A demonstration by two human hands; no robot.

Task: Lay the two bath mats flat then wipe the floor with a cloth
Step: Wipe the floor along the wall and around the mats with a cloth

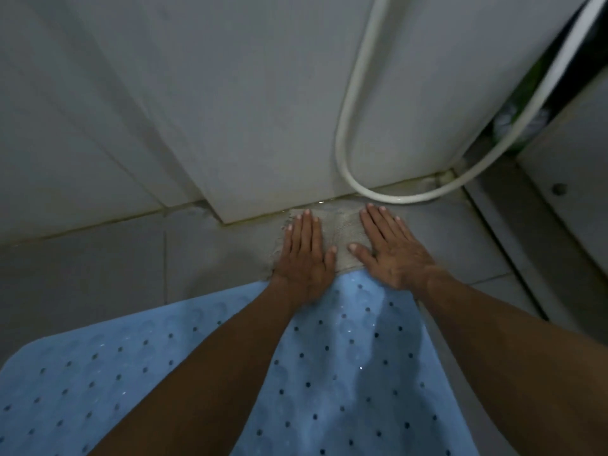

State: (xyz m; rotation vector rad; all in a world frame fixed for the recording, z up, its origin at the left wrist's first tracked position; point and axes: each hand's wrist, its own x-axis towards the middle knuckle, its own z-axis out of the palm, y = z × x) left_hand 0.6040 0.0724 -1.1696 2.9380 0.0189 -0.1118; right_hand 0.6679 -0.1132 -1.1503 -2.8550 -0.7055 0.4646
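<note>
head view looks down on both hands pressed flat on a grey cloth point(342, 238) spread on the wet tiled floor point(115, 258), right at the foot of the white wall point(263, 126). left hand point(304, 255) has its fingers straight and close together, palm down on the cloth's near left part; right hand point(391, 248) lies palm down with fingers slightly fanned and thumb out, on the cloth's right part. neither hand grips anything, they only bear down. 1 blue bath mat point(329, 373), dotted with holes, lies flat under the forearms, its far edge touching the cloth's near edge; a 2nd mat does not show here. a white hose point(348, 126) loops down the wall and curves along the floor just beyond the right fingertips. likely risks: a push forward could run the cloth into the hose and snag it, or jam fingertips against the wall; a pull back could drag the cloth over the mat's edge and ruck it. the shine near the wall suggests water, so a pressed palm might slide.
</note>
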